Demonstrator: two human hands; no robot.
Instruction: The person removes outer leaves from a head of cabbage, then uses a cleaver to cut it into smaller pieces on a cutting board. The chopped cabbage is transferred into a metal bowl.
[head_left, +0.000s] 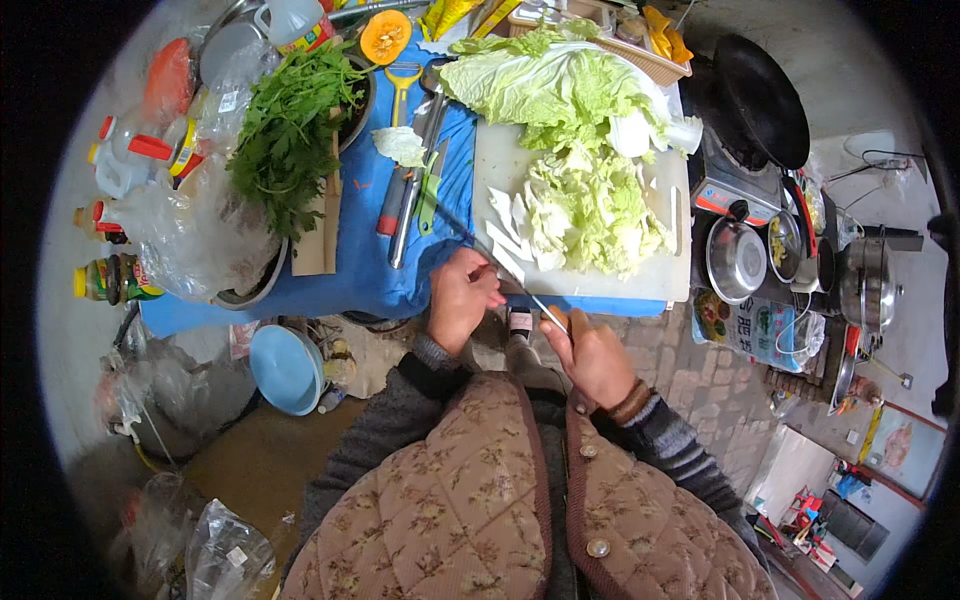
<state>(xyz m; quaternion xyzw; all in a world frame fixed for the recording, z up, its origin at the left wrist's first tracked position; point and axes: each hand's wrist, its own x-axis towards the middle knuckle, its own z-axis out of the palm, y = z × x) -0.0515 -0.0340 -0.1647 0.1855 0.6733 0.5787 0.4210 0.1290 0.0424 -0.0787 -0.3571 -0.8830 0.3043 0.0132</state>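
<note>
My right hand (600, 366) grips the handle of a kitchen knife (545, 307), its blade seen nearly edge-on and slanting up to the left. Beside the blade is my left hand (459, 296), fingers curled; whether they touch the steel or hold anything is unclear. Both hands are at the table's front edge. A white cutting board (600, 285) lies just beyond them. It bears a heap of cut cabbage leaves (596, 214) and several pale stem strips (504, 238). Larger napa cabbage leaves (555, 86) rest across the board's far end.
On the blue tablecloth (360, 255) lie a yellow peeler (403, 86), a green-handled knife (429, 199) and a steel tool (409, 217). Leafy greens (292, 127), a cut pumpkin (385, 36) and bagged goods stand left and behind. Rightward are a wok (761, 101) and steel pots (736, 259).
</note>
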